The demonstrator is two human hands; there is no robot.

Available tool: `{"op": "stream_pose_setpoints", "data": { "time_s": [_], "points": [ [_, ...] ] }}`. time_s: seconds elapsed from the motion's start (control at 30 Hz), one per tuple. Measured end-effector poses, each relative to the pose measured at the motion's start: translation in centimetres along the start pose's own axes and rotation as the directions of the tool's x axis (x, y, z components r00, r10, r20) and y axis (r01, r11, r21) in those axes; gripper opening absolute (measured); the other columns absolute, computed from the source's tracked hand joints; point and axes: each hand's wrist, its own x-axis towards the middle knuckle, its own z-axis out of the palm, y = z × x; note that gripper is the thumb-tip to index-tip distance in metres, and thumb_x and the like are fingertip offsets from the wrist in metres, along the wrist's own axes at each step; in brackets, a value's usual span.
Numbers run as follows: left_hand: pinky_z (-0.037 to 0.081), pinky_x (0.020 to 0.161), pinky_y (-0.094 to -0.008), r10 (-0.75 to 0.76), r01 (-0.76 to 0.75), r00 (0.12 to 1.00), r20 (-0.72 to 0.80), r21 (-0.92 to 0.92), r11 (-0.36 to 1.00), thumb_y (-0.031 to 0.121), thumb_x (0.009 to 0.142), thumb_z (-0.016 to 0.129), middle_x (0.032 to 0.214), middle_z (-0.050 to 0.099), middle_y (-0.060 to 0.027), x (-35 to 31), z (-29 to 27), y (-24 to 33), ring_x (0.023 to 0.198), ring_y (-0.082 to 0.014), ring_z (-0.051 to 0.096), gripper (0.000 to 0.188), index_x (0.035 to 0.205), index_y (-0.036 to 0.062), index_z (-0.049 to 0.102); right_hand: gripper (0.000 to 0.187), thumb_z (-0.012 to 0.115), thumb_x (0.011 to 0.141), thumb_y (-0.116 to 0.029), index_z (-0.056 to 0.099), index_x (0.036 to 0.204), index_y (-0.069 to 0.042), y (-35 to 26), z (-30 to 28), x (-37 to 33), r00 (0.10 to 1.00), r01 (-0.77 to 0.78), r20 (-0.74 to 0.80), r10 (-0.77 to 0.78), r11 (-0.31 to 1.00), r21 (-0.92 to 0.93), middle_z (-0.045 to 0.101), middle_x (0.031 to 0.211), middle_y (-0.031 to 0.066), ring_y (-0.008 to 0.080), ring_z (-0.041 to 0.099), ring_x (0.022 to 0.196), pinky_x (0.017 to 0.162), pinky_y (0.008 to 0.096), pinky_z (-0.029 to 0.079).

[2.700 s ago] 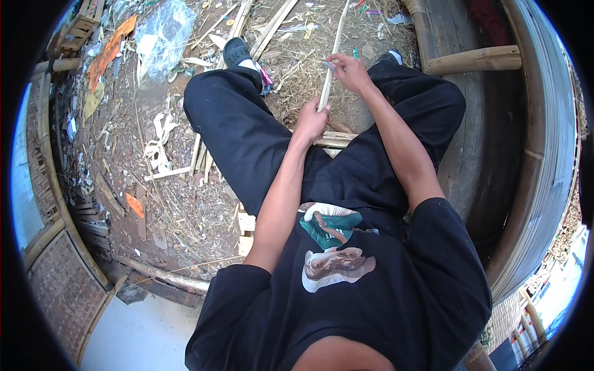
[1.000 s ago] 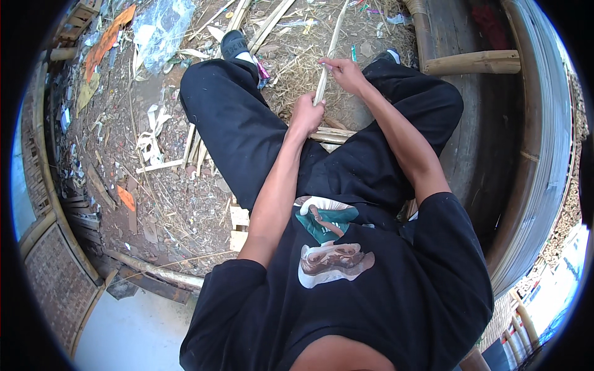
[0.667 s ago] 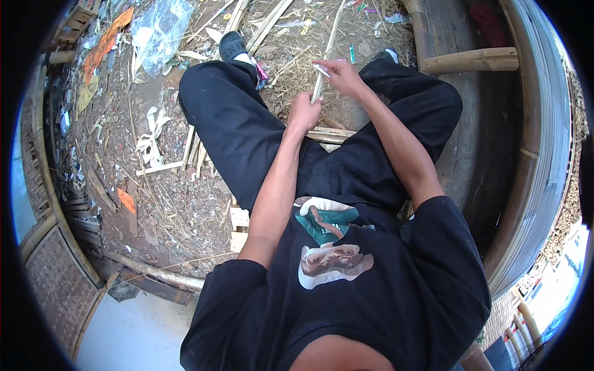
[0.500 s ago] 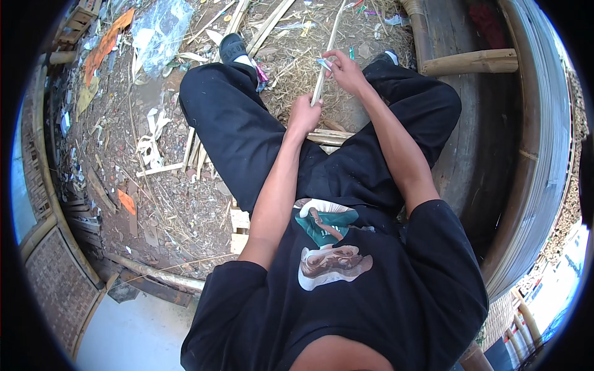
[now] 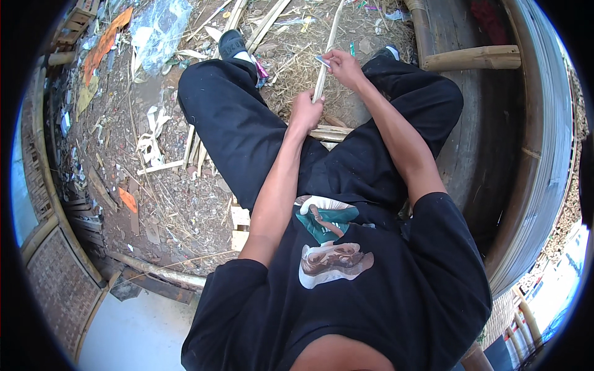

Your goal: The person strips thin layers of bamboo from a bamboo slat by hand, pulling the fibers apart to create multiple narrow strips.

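A long pale strip of split bamboo runs away from me between my knees. My left hand is closed around its near end, thumb pressed along the side. Farther up the strip, my right hand pinches a small flat piece, pale blue and silvery, which looks like a blade. That piece lies across the strip and seems to touch it; the exact contact is too small to make out. Under my hands, more split bamboo pieces rest near my lap.
Straw, scraps and slats litter the dirt ground. A clear plastic sheet and an orange scrap lie at the far left. On my right, a bamboo pole juts from a wooden bench frame. A woven panel stands at lower left.
My right fingers have drawn closer together, and the blade-like piece has turned slightly. My left hand has shifted a little on the strip, keeping its grip.
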Motion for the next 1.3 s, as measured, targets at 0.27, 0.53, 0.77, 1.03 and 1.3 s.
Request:
{"op": "stream_pose_setpoints", "data": {
  "time_s": [0.27, 0.53, 0.77, 1.03, 1.3],
  "points": [
    [0.035, 0.038, -0.0295, -0.025, 0.025, 1.000, 0.009, -0.001, 1.000, 0.016, 0.090, 0.055, 0.058, 0.053, -0.0023, -0.3, -0.3, 0.2, 0.041, -0.0109, 0.046, 0.017, 0.091, -0.0002, 0.060, 0.013, 0.055, 0.087, -0.004, 0.064, 0.096, -0.001, -1.6, 0.2, -1.6, 0.986, 0.023, 0.166, -0.018, 0.999, -0.030, 0.059, 0.063, 0.0041, 0.0083, 0.052, 0.058, 0.055, 0.0273, 0.043],
    [0.033, 0.037, -0.0297, -0.008, 0.008, 1.000, -0.004, 0.010, 1.000, 0.016, 0.089, 0.056, 0.057, 0.051, -0.0022, 0.2, 0.0, -0.4, 0.040, -0.0103, 0.045, 0.018, 0.084, -0.0011, 0.059, 0.010, 0.054, 0.091, -0.006, 0.058, 0.099, -0.002, -1.2, 0.5, -2.7, 0.985, -0.069, 0.171, 0.035, 0.977, 0.200, 0.050, 0.062, -0.0033, 0.0039, 0.041, 0.054, 0.048, 0.0225, 0.033],
    [0.040, 0.045, -0.0330, 0.050, -0.039, 0.997, -0.058, 0.179, 0.983, 0.017, 0.088, 0.057, 0.055, 0.055, -0.0049, 0.3, -0.3, -0.6, 0.047, -0.0139, 0.052, 0.019, 0.087, -0.0015, 0.062, 0.011, 0.055, 0.092, -0.012, 0.057, 0.096, -0.002, -2.6, 0.3, -3.0, 0.971, -0.159, 0.208, 0.121, 0.971, 0.181, 0.054, 0.063, -0.0001, 0.0055, 0.047, 0.056, 0.050, 0.0240, 0.036],
    [0.047, 0.069, -0.0441, -0.040, 0.050, 0.997, -0.064, 0.160, 0.986, 0.018, 0.082, 0.062, 0.073, 0.063, -0.0247, 0.2, -0.2, -0.3, 0.073, -0.0385, 0.063, 0.024, 0.094, -0.0029, 0.065, 0.023, 0.060, 0.085, -0.025, 0.058, 0.088, -0.002, -3.5, 1.5, -2.7, 0.990, 0.136, 0.027, -0.138, 0.884, -0.447, 0.063, 0.075, 0.0224, 0.0402, 0.062, 0.075, 0.067, 0.0473, 0.048],
    [0.046, 0.065, -0.0437, -0.055, 0.059, 0.998, -0.032, 0.126, 0.990, 0.019, 0.083, 0.061, 0.069, 0.062, -0.0236, 0.0, -0.1, 0.1, 0.067, -0.0361, 0.063, 0.025, 0.090, -0.0043, 0.064, 0.017, 0.062, 0.084, -0.021, 0.060, 0.085, -0.004, -2.7, 1.6, -2.8, 0.994, 0.074, -0.055, -0.097, 0.941, -0.329, 0.064, 0.076, 0.0204, 0.0407, 0.062, 0.075, 0.068, 0.0480, 0.048]
  ]
}}
